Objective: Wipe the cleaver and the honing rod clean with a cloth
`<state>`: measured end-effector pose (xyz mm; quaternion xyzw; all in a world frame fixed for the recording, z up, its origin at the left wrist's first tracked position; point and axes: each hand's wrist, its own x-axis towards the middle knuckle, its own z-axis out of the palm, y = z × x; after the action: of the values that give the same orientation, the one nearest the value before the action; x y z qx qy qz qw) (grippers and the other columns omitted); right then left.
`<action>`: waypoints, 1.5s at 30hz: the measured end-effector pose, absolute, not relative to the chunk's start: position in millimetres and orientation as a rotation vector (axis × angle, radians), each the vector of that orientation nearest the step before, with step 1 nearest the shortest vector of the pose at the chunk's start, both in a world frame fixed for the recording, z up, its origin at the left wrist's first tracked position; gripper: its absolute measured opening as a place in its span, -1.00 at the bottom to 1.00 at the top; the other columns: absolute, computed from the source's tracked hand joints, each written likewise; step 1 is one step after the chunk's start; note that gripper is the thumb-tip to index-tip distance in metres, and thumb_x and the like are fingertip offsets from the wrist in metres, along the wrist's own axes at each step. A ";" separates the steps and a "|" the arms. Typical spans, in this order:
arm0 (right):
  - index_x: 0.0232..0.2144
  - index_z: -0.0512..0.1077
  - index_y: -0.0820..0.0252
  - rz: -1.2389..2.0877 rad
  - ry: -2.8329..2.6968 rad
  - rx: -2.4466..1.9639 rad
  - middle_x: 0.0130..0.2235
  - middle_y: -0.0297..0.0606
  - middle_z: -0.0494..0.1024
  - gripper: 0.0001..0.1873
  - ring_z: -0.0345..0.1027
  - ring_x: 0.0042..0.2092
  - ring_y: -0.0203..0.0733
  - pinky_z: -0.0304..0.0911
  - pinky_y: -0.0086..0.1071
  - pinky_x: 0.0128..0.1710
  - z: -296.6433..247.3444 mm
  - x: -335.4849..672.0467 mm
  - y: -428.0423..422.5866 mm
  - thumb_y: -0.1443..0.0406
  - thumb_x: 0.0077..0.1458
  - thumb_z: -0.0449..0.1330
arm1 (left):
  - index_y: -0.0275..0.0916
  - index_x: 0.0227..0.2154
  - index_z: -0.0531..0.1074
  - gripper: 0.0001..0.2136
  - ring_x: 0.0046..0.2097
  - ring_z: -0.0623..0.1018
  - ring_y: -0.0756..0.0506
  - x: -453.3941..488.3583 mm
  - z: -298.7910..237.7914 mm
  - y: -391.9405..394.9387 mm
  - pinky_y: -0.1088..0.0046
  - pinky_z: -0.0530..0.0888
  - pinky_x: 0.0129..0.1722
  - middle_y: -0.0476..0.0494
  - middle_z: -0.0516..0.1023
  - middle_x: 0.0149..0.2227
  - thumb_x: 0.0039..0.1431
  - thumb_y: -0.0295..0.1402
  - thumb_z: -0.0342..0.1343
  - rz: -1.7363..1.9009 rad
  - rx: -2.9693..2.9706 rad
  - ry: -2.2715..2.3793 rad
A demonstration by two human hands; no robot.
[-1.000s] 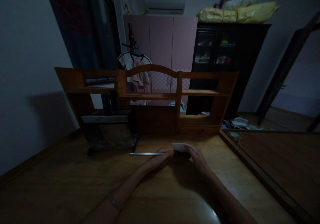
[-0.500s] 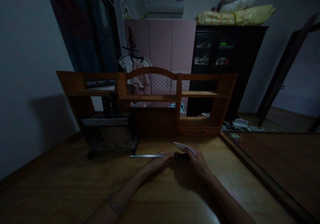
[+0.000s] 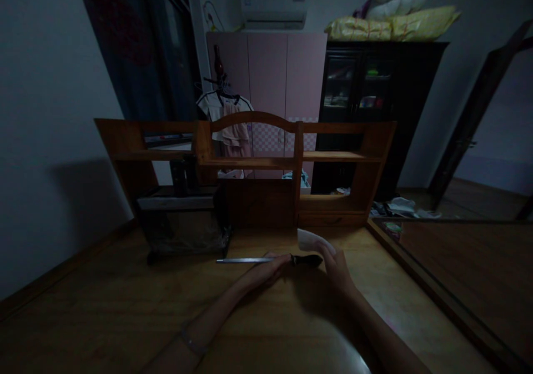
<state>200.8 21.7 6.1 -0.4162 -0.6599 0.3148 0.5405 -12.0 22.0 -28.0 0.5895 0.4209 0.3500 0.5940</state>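
A knife lies on the wooden desk (image 3: 125, 307), its long metal blade (image 3: 244, 260) pointing left and its dark handle (image 3: 307, 260) to the right. My left hand (image 3: 266, 270) rests with its fingers pressed on the knife where blade meets handle. My right hand (image 3: 335, 265) is closed on a white cloth (image 3: 310, 240), held just above the handle's right end.
A wooden shelf unit (image 3: 250, 163) stands along the desk's back edge, with a dark glass tank (image 3: 183, 221) at its left. The desk's raised rim (image 3: 420, 285) runs down the right side. Pink wardrobe and dark cabinet stand behind.
My right hand has lifted the white cloth off the knife handle and drawn slightly right, baring the dark handle. The left hand and the blade have stayed put.
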 end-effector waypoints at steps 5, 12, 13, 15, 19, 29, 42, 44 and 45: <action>-0.01 0.44 0.00 0.801 -1.948 -0.850 0.05 -0.29 0.47 -0.61 0.28 0.09 -0.09 0.06 -0.13 0.16 18.4 189.7 5.4 0.14 0.20 -0.04 | -0.22 -0.50 0.20 -0.61 -0.70 0.04 0.13 -12.2 -26.1 20.5 0.53 -0.08 -0.73 0.17 0.06 -0.68 0.10 0.05 -0.03 0.835 1.367 0.943; -0.06 0.47 0.05 0.970 -1.891 -0.817 -0.03 -0.26 0.53 -0.58 0.34 0.04 -0.11 0.10 -0.18 0.13 18.8 187.3 5.3 0.17 0.22 -0.12 | -0.20 -0.49 0.17 -0.62 -0.69 -0.01 0.13 -13.6 -22.5 22.0 0.57 -0.10 -0.73 0.19 0.03 -0.65 0.06 0.04 0.01 0.782 1.278 0.938; -0.08 0.48 0.07 0.979 -1.858 -0.836 -0.04 -0.25 0.53 -0.58 0.34 0.04 -0.10 0.11 -0.18 0.12 16.8 188.7 7.2 0.17 0.21 -0.11 | -0.20 -0.48 0.18 -0.63 -0.68 -0.01 0.13 -13.5 -21.9 21.7 0.58 -0.09 -0.73 0.19 0.02 -0.65 0.06 0.04 0.01 0.788 1.270 0.943; -0.13 0.50 0.10 0.965 -1.766 -0.919 -0.06 -0.22 0.54 -0.59 0.34 0.02 -0.08 0.12 -0.15 0.11 11.3 192.3 11.7 0.15 0.18 -0.07 | -0.20 -0.46 0.21 -0.63 -0.68 -0.01 0.13 -13.2 -21.7 21.6 0.59 -0.09 -0.73 0.20 0.03 -0.65 0.05 0.04 0.02 0.785 1.261 0.964; -0.20 0.53 0.12 0.897 -1.588 -1.051 -0.09 -0.19 0.55 -0.61 0.34 0.00 -0.02 0.13 -0.09 0.10 1.6 198.8 20.0 0.08 0.09 0.03 | -0.21 -0.48 0.23 -0.62 -0.70 -0.01 0.13 -12.6 -25.1 23.9 0.58 -0.08 -0.73 0.20 0.03 -0.68 0.04 0.05 0.01 0.778 1.285 1.004; -0.25 0.54 0.17 0.953 -1.378 -1.031 -0.13 -0.20 0.58 -0.63 0.38 -0.04 0.00 0.24 -0.19 0.01 -1.2 198.4 30.0 0.07 0.05 0.10 | -0.20 -0.58 0.17 -0.60 -0.72 0.02 0.13 -11.8 -34.3 28.2 0.53 -0.09 -0.74 0.18 0.04 -0.71 0.05 0.05 0.00 0.835 1.324 0.998; 0.04 0.36 0.30 0.981 -1.058 -1.072 -0.20 -0.12 0.60 -0.31 0.50 -0.19 0.03 0.38 -0.15 -0.18 -11.8 218.9 48.7 -0.10 0.12 -0.08 | -0.23 -0.59 0.19 -0.58 -0.71 0.06 0.14 -9.9 -34.2 27.0 0.54 -0.08 -0.73 0.16 0.07 -0.71 0.04 0.06 0.01 0.804 1.380 1.051; 0.07 0.35 0.19 0.847 -1.227 -1.048 -0.08 -0.16 0.56 -0.39 0.41 -0.02 0.00 0.29 -0.16 -0.01 -0.9 212.0 37.9 -0.05 0.14 -0.03 | -0.24 -0.58 0.22 -0.59 -0.71 0.08 0.13 -9.8 -35.4 27.8 0.53 -0.07 -0.72 0.15 0.09 -0.71 0.06 0.04 0.02 0.804 1.385 1.062; 0.11 0.30 0.13 0.773 -1.341 -0.984 0.01 -0.20 0.50 -0.43 0.29 0.10 -0.03 0.18 -0.16 0.09 4.0 208.0 32.5 -0.01 0.15 0.00 | -0.25 -0.56 0.24 -0.60 -0.71 0.08 0.13 -9.7 -35.6 27.8 0.52 -0.06 -0.72 0.14 0.09 -0.72 0.06 0.02 0.03 0.803 1.391 1.062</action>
<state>208.0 32.5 4.0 -0.4257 -0.5804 0.3345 0.6083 -9.7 27.8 -35.6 0.5929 0.4528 0.3421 0.5713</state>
